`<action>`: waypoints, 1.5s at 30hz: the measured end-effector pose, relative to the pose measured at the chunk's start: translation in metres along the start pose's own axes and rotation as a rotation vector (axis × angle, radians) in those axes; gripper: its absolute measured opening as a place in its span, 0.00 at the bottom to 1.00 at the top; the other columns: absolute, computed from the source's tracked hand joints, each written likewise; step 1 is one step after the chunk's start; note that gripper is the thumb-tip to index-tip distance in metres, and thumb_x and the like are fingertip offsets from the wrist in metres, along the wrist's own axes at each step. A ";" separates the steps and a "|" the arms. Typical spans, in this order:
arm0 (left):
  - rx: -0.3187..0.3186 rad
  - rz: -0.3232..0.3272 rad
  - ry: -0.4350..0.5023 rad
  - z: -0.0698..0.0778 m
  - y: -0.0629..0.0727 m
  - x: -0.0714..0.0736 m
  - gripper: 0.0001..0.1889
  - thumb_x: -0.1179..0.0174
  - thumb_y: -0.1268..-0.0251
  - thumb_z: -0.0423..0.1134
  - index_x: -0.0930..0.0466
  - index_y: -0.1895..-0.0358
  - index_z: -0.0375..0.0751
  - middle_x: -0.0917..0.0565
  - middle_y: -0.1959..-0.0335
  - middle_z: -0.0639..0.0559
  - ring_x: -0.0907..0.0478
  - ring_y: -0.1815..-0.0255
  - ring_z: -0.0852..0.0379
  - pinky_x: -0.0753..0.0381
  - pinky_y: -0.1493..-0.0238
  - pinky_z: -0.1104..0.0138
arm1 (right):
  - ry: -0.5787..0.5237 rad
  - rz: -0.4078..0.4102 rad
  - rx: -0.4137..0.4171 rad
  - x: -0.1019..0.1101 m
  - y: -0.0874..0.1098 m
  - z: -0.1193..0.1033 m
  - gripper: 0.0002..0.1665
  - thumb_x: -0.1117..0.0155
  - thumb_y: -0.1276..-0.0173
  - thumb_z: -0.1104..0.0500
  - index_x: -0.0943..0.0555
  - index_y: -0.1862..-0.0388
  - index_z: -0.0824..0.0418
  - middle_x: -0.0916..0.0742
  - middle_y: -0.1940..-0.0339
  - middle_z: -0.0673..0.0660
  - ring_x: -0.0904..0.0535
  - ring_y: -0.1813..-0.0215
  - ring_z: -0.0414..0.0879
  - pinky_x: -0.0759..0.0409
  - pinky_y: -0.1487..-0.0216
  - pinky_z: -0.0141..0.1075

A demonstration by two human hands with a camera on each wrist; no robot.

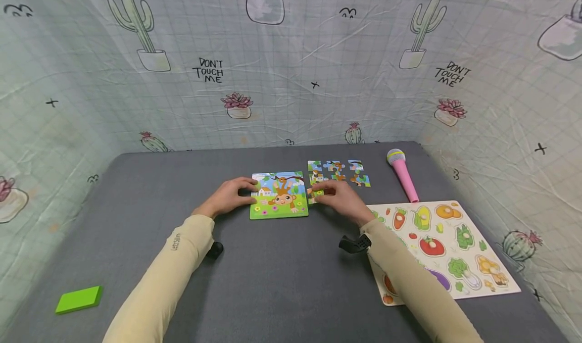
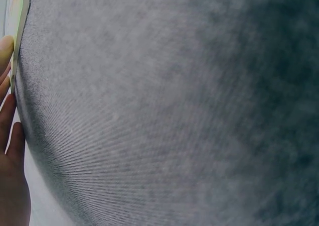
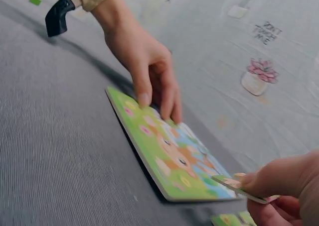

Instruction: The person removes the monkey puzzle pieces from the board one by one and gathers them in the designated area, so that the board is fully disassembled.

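A small puzzle board (image 1: 268, 209) with a monkey picture lies flat between my two hands. My left hand (image 1: 230, 197) rests its thumb and fingertips along the board's left edge, the fingers relaxed; in the left wrist view this hand (image 2: 12, 181) shows only at the left border. On the other side, my right hand (image 1: 341, 200) pinches a jigsaw piece (image 3: 230, 182) between thumb and fingers, close by the board's right edge. Several loose jigsaw pieces (image 1: 360, 179) lie just beyond the right hand, and some are partly hidden by it.
A pink toy microphone (image 1: 404, 179) lies at the back right. A vegetable puzzle board (image 1: 443, 222) is at the right, under the right forearm in the head view. A green block (image 1: 79, 300) sits at the front left. Printed cloth walls (image 1: 291, 55) enclose the grey table (image 1: 282, 292).
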State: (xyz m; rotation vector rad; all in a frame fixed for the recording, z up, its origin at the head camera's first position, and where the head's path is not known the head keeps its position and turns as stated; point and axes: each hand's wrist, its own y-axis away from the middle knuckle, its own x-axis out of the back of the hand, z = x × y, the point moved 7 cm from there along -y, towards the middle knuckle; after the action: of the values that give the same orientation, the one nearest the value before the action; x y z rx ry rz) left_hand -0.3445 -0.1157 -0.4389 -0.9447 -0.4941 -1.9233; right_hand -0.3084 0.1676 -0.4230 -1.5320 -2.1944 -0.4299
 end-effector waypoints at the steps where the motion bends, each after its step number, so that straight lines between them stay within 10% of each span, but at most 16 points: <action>1: -0.003 0.001 -0.004 0.000 0.000 0.000 0.19 0.33 0.37 0.42 0.17 0.45 0.37 0.26 0.34 0.44 0.35 0.30 0.41 0.36 0.30 0.47 | 0.017 0.006 0.003 0.004 0.002 0.001 0.19 0.34 0.32 0.59 0.17 0.42 0.57 0.17 0.43 0.55 0.21 0.44 0.51 0.20 0.46 0.46; 24: -0.015 -0.004 -0.008 0.001 0.000 0.000 0.19 0.33 0.36 0.41 0.18 0.45 0.37 0.27 0.34 0.43 0.35 0.30 0.41 0.37 0.29 0.47 | 0.094 0.034 -0.131 0.087 0.040 0.053 0.20 0.39 0.27 0.59 0.21 0.38 0.63 0.21 0.40 0.65 0.25 0.38 0.60 0.22 0.42 0.52; 32: -0.030 -0.001 -0.008 0.004 0.001 0.001 0.18 0.33 0.37 0.40 0.17 0.45 0.36 0.26 0.34 0.42 0.34 0.31 0.41 0.36 0.30 0.48 | 0.088 0.057 -0.198 0.099 0.043 0.071 0.23 0.38 0.29 0.60 0.23 0.37 0.64 0.19 0.41 0.66 0.22 0.53 0.56 0.23 0.78 0.42; 45: -0.011 -0.009 -0.021 0.003 0.001 0.001 0.19 0.33 0.36 0.40 0.18 0.45 0.36 0.26 0.34 0.43 0.34 0.30 0.41 0.36 0.30 0.47 | 0.129 0.085 -0.220 0.101 0.040 0.084 0.19 0.39 0.29 0.62 0.20 0.41 0.63 0.15 0.54 0.64 0.25 0.70 0.52 0.26 0.82 0.39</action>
State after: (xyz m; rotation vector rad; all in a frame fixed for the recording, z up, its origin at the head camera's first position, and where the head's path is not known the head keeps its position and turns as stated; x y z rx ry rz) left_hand -0.3430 -0.1145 -0.4361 -0.9724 -0.5009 -1.9276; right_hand -0.3156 0.3037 -0.4437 -1.6528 -2.0293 -0.7416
